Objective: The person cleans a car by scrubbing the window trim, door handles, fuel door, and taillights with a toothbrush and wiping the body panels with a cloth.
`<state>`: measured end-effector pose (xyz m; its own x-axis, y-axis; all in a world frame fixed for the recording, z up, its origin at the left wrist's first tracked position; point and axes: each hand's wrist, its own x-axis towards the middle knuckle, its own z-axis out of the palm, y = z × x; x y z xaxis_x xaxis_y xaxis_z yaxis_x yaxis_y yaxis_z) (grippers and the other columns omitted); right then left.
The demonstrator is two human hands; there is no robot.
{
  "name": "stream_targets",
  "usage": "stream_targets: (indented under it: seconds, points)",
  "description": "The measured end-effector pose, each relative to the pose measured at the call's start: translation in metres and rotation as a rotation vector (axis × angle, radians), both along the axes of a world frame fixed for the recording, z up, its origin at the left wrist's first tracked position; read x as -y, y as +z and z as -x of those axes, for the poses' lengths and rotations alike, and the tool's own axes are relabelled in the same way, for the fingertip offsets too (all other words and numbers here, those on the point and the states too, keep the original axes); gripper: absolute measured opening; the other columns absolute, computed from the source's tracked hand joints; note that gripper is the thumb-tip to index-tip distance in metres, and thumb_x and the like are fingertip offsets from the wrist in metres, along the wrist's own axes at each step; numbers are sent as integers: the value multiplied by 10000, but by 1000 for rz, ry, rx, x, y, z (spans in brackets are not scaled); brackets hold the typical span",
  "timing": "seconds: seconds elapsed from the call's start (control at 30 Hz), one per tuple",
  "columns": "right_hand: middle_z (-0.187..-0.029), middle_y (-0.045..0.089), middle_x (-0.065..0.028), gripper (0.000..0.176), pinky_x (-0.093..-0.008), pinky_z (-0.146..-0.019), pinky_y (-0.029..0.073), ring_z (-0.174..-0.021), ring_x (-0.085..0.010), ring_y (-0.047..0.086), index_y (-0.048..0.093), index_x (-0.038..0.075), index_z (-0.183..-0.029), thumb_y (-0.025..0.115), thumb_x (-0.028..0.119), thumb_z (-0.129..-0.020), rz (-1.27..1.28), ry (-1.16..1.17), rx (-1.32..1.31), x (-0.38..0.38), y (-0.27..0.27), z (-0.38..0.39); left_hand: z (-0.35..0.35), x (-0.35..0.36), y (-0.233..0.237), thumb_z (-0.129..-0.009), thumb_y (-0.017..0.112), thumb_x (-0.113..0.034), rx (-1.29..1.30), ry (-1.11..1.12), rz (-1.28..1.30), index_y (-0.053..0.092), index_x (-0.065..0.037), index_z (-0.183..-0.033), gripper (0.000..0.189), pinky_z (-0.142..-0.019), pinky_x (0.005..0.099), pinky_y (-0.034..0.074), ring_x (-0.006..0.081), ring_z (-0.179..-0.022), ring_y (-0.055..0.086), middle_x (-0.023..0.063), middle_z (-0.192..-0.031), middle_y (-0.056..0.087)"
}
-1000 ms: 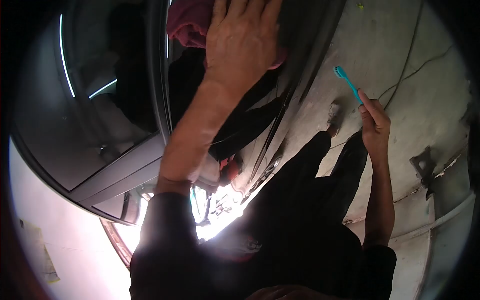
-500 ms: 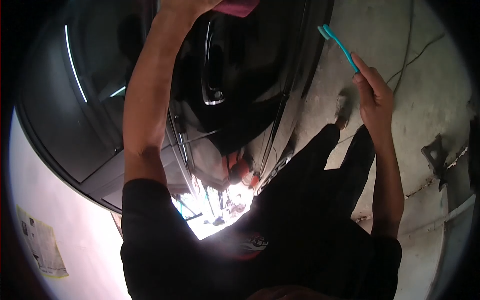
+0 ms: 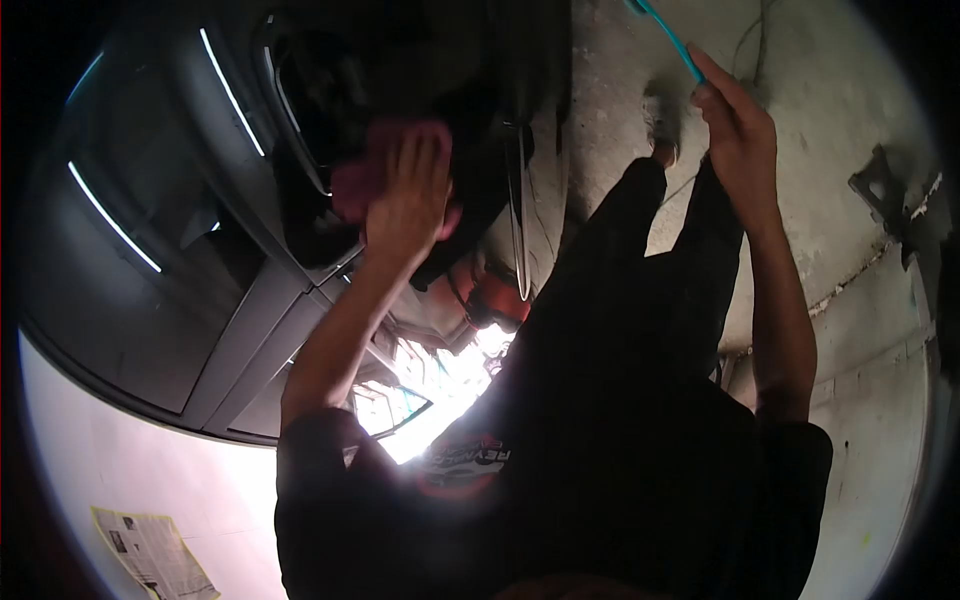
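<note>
**One cloth pressed to the car, one toothbrush held clear**

The left grip (image 3: pixel 408 200) lies flat, fingers spread and pointing towards the top of the frame, and presses down on a single dark pink cloth (image 3: pixel 352 185). It is not curled round the cloth. The cloth is bunched under the palm and shows past the fingers on the left and along the top. Cloth and hand sit on the glossy dark car body (image 3: pixel 150 290), in the upper middle of the frame. The left forearm runs straight down and to the left from there, to a black sleeve.

The right grip (image 3: pixel 737 130), in the upper right, is closed on a single teal toothbrush (image 3: pixel 668 35), pinched near the end of the handle between fingertips and thumb. The handle slants up and left, and its head is cut off by the top edge. This hand is well apart from the cloth and clear of the car, held over the cracked concrete floor (image 3: pixel 840 90). The right arm hangs almost straight, with the elbow low on the right.

Between the two arms is the person's black shirt and dark trousers. One shoe (image 3: pixel 660 120) shows on the floor, just left of the right wrist. One sheet of newspaper (image 3: pixel 150 550) lies in the lower left. Bright strips of light are reflected in the car's panels.
</note>
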<state>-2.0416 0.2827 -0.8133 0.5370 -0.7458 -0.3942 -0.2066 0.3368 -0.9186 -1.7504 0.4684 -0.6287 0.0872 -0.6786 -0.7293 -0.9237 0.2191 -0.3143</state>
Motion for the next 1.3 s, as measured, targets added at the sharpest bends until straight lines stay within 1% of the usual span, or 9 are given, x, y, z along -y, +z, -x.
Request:
stream_targets:
  seconds: [0.23,0.3,0.43,0.63,0.7,0.77,0.83,1.03,1.3]
  points:
    - [-922,640,2,419,-244,-794,478,-832,-78,558,652,178,-1427,569,31,-1043,52,-42,67,-9,-22,19,-14,36,-162,-894,728,-350,133,-150,214,496,-66,-1488,698,-1152,437,451,338,-1411,474,159,-1500,509]
    - [-924,636,12,430,-235,-802,468,-834,-71,552,649,169,-1430,570,21,-1034,-57,-48,-42,-14,-14,29,23,-5,-151,-890,706,-386,162,-89,-47,454,-96,-1518,736,-787,289,625,289,-1406,498,147,-1555,459]
    - [-861,647,-21,401,-244,-769,493,-780,-82,597,656,118,-1407,572,29,-1024,-121,-100,-85,-37,-14,49,64,-61,-136,-914,598,-353,351,-311,-2,582,-146,-1342,476,-610,425,570,219,-976,648,50,-1173,580]
    - [-843,680,-52,359,-257,-749,512,-761,-100,628,664,73,-1383,588,37,-1034,-73,-129,-22,-42,-26,52,-20,106,-189,-947,609,-243,6,-117,407,477,-68,-1482,579,-862,423,629,393,-1290,556,205,-1374,552]
    - [-853,686,-44,355,-253,-743,509,-763,-90,620,665,85,-1386,599,51,-1039,-111,-147,28,-35,-25,50,-46,179,-211,-941,622,-368,289,-328,480,527,-5,-1465,645,-1201,456,345,360,-1428,447,125,-1505,542]
    - [-887,697,-36,361,-253,-744,512,-781,-82,622,660,98,-1396,601,59,-1042,-111,-157,-36,-30,-26,48,-43,172,-212,-942,624,-383,372,-314,401,481,3,-1500,693,-1217,427,327,333,-1469,402,114,-1569,475]
    - [-902,700,-31,369,-264,-752,519,-786,-90,623,656,103,-1401,605,59,-1039,-151,-221,-23,-35,-29,45,-20,137,-195,-952,589,-187,208,-22,178,450,-39,-1503,587,-946,387,602,396,-1352,521,242,-1446,524]
    - [-1035,739,-108,409,-290,-836,523,-888,-150,669,638,102,-1413,606,44,-1009,-256,-172,16,-72,-16,13,58,-81,-136,-918,601,-276,96,-18,-495,375,4,-1562,738,-999,438,561,333,-1417,491,242,-1554,449]
    - [-907,647,-58,469,-264,-713,484,-737,-101,545,605,104,-1448,603,20,-986,-391,-99,77,-116,-27,-66,54,-136,-140,-921,600,-187,-145,6,-224,424,47,-1495,644,-968,429,566,357,-1358,529,245,-1479,512]
